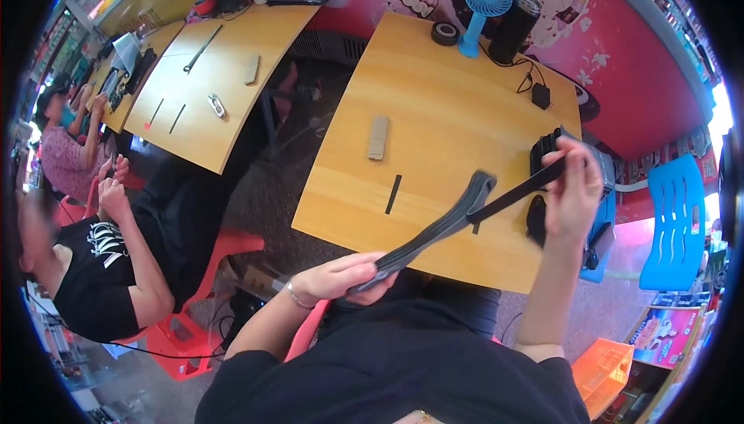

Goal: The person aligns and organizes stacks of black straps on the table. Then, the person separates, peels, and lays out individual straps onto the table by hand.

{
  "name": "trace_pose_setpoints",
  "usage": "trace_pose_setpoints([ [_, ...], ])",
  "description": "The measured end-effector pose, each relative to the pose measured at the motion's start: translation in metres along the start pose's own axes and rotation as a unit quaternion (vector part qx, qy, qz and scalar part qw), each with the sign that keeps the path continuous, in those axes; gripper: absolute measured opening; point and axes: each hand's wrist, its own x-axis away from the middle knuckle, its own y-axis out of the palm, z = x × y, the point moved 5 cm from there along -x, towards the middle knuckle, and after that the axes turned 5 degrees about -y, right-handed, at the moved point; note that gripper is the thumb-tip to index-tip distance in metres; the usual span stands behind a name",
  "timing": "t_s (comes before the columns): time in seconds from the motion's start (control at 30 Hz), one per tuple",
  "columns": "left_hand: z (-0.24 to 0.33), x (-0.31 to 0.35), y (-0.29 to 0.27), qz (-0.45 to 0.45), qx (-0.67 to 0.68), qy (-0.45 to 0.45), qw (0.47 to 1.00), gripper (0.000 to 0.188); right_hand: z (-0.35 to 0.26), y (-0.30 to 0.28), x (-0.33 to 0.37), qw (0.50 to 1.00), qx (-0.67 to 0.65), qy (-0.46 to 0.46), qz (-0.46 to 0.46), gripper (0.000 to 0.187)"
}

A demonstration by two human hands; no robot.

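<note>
Both hands grip one dark strap (457,218): left hand (341,278) clenched on its near, low end at the counter's (434,114) front edge, right hand (573,187) pinching the far end, raised. Strap's long axis runs low-left to high-right, hanging above the wood and crossing a short black strip (394,194). Farther out lie a grey block (378,137), black adapter (540,96), tape roll (445,33), blue fan (480,5), dark cylinder (514,27); another seated person (101,261) left.

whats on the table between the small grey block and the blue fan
Nothing: in the head view, bare wooden table runs from the grey block to the blue fan.
</note>
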Motion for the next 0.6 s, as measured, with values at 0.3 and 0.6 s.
trace_pose_setpoints([
  [0.3, -0.026, 0.072, -0.058, 0.123, 0.015, 0.026, 0.992, 0.052, -0.011, -0.021, -0.115, 0.974, 0.193, -0.112, 0.028, 0.022],
  [0.6, -0.002, 0.024, -0.075, 0.095, 0.223, 0.255, 0.936, 0.040, 0.129, 0.090, -0.108, 0.953, 0.263, -0.106, -0.111, 0.023],
])
